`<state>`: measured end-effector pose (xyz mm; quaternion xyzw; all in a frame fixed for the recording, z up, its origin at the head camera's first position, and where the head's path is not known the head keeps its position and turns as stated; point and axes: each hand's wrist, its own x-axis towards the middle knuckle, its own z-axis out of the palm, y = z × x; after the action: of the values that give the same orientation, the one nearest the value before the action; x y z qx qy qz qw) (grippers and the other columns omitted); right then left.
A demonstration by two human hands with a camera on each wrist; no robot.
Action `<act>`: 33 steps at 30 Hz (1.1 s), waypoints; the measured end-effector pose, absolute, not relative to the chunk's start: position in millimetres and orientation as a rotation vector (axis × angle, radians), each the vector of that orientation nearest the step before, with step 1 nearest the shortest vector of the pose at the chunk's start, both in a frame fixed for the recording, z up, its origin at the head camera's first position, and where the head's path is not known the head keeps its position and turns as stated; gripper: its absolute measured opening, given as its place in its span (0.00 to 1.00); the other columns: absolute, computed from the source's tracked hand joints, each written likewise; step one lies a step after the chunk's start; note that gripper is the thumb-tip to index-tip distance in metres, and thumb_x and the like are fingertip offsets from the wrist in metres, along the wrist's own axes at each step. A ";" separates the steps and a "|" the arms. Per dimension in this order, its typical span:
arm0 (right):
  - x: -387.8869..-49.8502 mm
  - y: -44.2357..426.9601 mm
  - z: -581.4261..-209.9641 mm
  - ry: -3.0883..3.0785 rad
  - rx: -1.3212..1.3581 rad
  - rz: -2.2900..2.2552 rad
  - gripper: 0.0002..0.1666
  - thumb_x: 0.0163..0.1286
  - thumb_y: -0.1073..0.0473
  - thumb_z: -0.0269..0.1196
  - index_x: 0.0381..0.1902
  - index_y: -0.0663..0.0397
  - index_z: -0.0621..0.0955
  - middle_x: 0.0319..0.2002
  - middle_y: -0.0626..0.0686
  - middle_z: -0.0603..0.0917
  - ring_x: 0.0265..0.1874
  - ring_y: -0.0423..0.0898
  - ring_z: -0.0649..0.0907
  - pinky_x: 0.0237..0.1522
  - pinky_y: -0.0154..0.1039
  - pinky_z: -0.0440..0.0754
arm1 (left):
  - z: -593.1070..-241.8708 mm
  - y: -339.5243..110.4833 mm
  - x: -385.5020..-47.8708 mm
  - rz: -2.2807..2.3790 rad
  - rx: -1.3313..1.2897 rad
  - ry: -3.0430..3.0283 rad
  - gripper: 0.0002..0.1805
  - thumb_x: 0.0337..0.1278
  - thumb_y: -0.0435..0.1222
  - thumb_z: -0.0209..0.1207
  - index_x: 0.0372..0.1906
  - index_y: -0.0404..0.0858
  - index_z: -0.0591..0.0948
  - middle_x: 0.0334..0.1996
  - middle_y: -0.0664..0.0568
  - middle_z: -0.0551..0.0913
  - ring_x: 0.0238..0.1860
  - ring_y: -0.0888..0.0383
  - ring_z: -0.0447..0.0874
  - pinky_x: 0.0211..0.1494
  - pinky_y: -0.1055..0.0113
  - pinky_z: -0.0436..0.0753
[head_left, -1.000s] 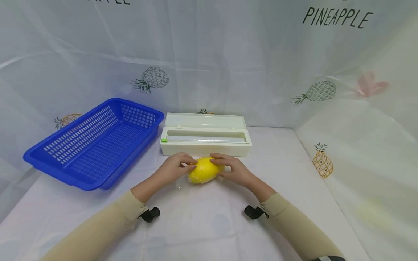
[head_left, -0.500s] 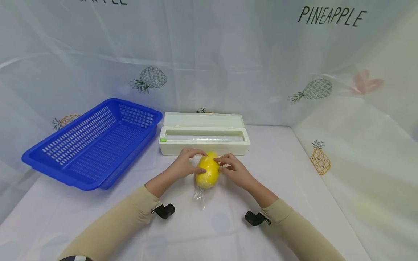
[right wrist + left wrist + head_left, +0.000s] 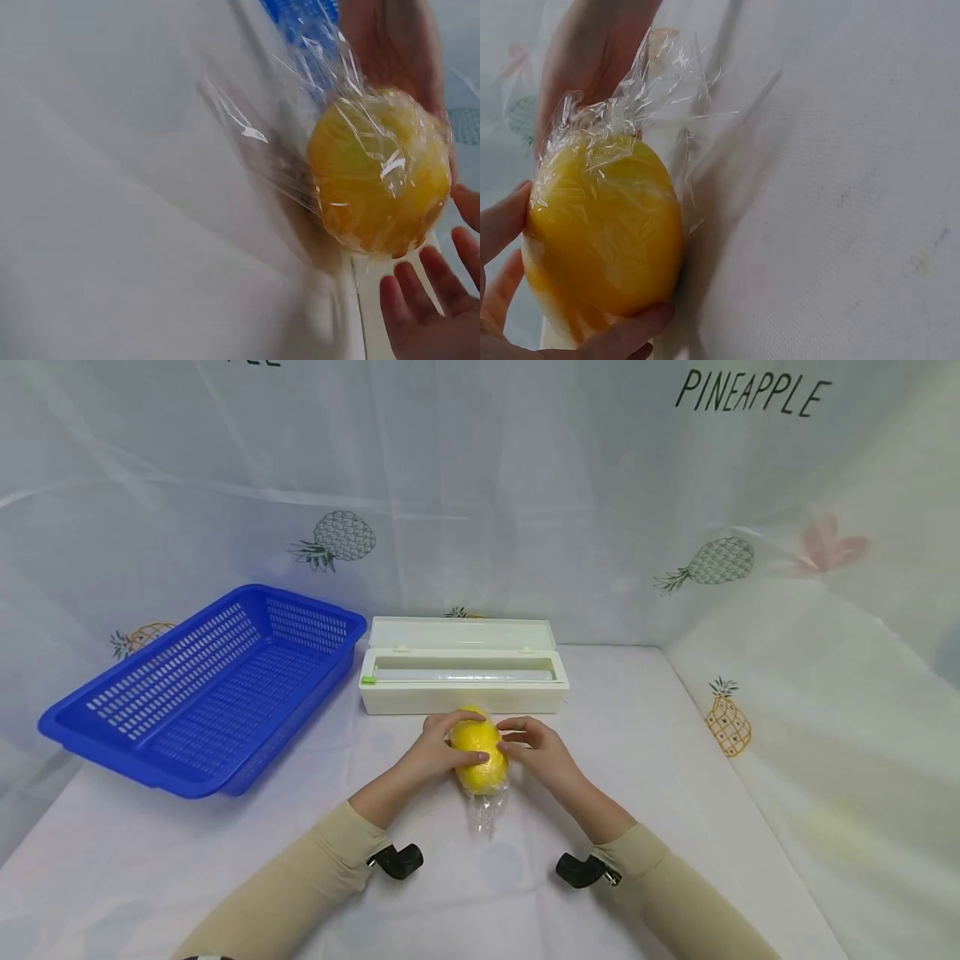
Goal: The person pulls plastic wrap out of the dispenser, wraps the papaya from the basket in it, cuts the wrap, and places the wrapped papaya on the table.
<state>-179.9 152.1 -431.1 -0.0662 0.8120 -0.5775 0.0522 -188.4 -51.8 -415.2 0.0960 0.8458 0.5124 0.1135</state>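
Observation:
A yellow oval fruit (image 3: pixel 480 739) in crinkled cling film rests upright on the table, in the middle of the head view. A loose tail of film (image 3: pixel 486 810) sticks out from its near end. My left hand (image 3: pixel 438 747) grips the fruit from the left, thumb on the near side and fingers over the far side. My right hand (image 3: pixel 543 752) is at its right side, with a fingertip against it and the other fingers loosely bent. In the right wrist view several right fingers (image 3: pixel 412 289) stand apart from the fruit, and the film-covered end faces the camera.
Right behind the hands stands a white cling film box (image 3: pixel 465 697), its lid raised, a film roll inside and a green slider at left. A blue perforated basket (image 3: pixel 247 768) stands to the left. A printed curtain (image 3: pixel 510 485) hangs behind the table.
The fruit has been turned from lying slanted to pointing toward me, and its film tail has come into view at the near end. My left hand has shifted right with it.

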 end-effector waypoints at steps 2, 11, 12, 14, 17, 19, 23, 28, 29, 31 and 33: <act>-172.6 155.6 -428.5 2.481 -0.174 -1.783 0.16 0.66 0.58 0.66 0.50 0.58 0.80 0.51 0.54 0.81 0.52 0.51 0.79 0.56 0.49 0.77 | -414.7 -50.0 -188.0 1.515 0.280 2.486 0.28 0.49 0.41 0.72 0.58 0.50 0.80 0.67 0.37 0.58 0.64 0.37 0.63 0.64 0.37 0.64; -144.4 154.8 -427.4 2.574 -0.181 -1.617 0.12 0.58 0.60 0.73 0.25 0.57 0.79 0.23 0.47 0.76 0.27 0.45 0.73 0.26 0.32 0.69 | -418.4 -49.3 -189.9 1.516 0.248 2.494 0.26 0.50 0.42 0.72 0.58 0.50 0.82 0.70 0.34 0.54 0.68 0.34 0.59 0.66 0.38 0.62; -144.9 155.9 -429.3 2.577 -0.186 -1.606 0.12 0.57 0.60 0.73 0.25 0.58 0.79 0.22 0.47 0.75 0.26 0.45 0.72 0.25 0.32 0.69 | -419.3 -49.8 -190.8 1.517 0.252 2.496 0.26 0.50 0.42 0.72 0.58 0.50 0.82 0.70 0.34 0.55 0.68 0.34 0.59 0.66 0.38 0.63; -145.6 159.1 -432.5 2.589 -0.179 -1.587 0.12 0.57 0.60 0.74 0.27 0.57 0.80 0.23 0.47 0.76 0.25 0.44 0.73 0.24 0.31 0.70 | -421.4 -50.6 -192.8 1.511 0.257 2.503 0.27 0.49 0.42 0.72 0.58 0.50 0.82 0.69 0.34 0.56 0.68 0.34 0.59 0.66 0.39 0.64; -144.1 165.4 -435.9 2.589 -0.174 -1.592 0.11 0.58 0.59 0.74 0.30 0.57 0.81 0.24 0.48 0.77 0.26 0.45 0.74 0.25 0.31 0.71 | -424.6 -51.2 -195.9 1.619 0.240 2.400 0.26 0.51 0.39 0.71 0.59 0.47 0.82 0.68 0.36 0.61 0.65 0.37 0.64 0.62 0.43 0.72; -137.9 166.8 -434.9 2.587 -0.185 -1.611 0.11 0.59 0.58 0.73 0.31 0.57 0.82 0.25 0.48 0.78 0.28 0.45 0.75 0.26 0.31 0.72 | -426.5 -51.2 -198.0 1.732 0.189 2.268 0.26 0.52 0.35 0.70 0.60 0.45 0.81 0.67 0.38 0.63 0.61 0.38 0.70 0.54 0.47 0.80; -119.0 163.0 -434.9 2.571 -0.169 -1.639 0.13 0.58 0.56 0.73 0.30 0.57 0.81 0.25 0.48 0.78 0.27 0.45 0.74 0.25 0.32 0.70 | -425.0 -50.1 -198.4 1.903 0.059 2.025 0.27 0.54 0.29 0.68 0.61 0.42 0.79 0.67 0.40 0.64 0.52 0.40 0.78 0.40 0.50 0.85; -98.2 152.0 -445.1 2.653 -0.166 -1.565 0.29 0.45 0.55 0.80 0.33 0.54 0.70 0.23 0.49 0.70 0.23 0.41 0.70 0.24 0.31 0.67 | -421.7 -48.0 -197.8 1.914 0.018 1.995 0.27 0.55 0.30 0.67 0.62 0.42 0.79 0.68 0.40 0.64 0.52 0.41 0.78 0.42 0.48 0.85; -95.6 150.0 -447.2 2.679 -0.191 -1.560 0.31 0.44 0.56 0.81 0.34 0.53 0.69 0.24 0.49 0.69 0.23 0.41 0.69 0.24 0.31 0.67 | -421.0 -47.7 -197.7 1.919 0.007 1.989 0.27 0.55 0.30 0.67 0.61 0.42 0.79 0.68 0.40 0.64 0.52 0.41 0.78 0.42 0.48 0.84; -92.3 147.9 -450.7 2.748 -0.276 -1.555 0.29 0.44 0.60 0.81 0.33 0.52 0.70 0.26 0.50 0.71 0.23 0.43 0.70 0.25 0.31 0.68 | -420.1 -47.3 -197.6 1.923 -0.009 1.983 0.26 0.55 0.30 0.67 0.61 0.42 0.79 0.68 0.40 0.64 0.52 0.40 0.78 0.42 0.47 0.84; -91.1 148.5 -452.8 2.802 -0.379 -1.583 0.23 0.46 0.65 0.79 0.32 0.51 0.74 0.28 0.50 0.74 0.25 0.45 0.72 0.27 0.32 0.71 | -418.3 -46.8 -197.0 1.926 -0.024 1.976 0.26 0.55 0.30 0.67 0.61 0.43 0.79 0.68 0.40 0.64 0.52 0.40 0.79 0.42 0.47 0.84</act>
<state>-91.1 148.5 -452.8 -0.1168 0.8636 -0.4880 -0.0495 -197.0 -46.8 -418.3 -0.0085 0.7030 0.6853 0.1899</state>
